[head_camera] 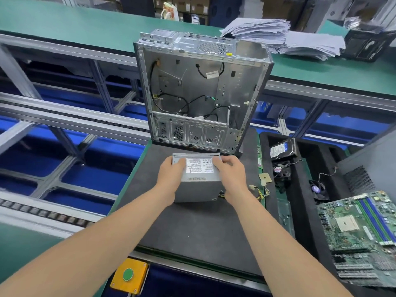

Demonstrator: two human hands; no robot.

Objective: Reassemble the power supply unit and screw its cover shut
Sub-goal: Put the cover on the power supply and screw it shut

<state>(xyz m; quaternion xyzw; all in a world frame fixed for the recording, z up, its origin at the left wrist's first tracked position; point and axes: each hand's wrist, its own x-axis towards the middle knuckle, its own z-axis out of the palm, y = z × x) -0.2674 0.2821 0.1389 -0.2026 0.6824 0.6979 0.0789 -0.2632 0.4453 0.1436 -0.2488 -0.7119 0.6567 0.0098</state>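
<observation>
Dark foam mat (192, 228) under boxy grey metal power supply unit (199, 190); left hand (170, 171), right hand (230, 170) grip it; wiring (264, 192) mostly hidden.

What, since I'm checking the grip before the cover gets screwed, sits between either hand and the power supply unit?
Nothing visible does. The left hand and the right hand already grip the power supply unit at its two sides, as it rests on the dark foam mat.
</observation>
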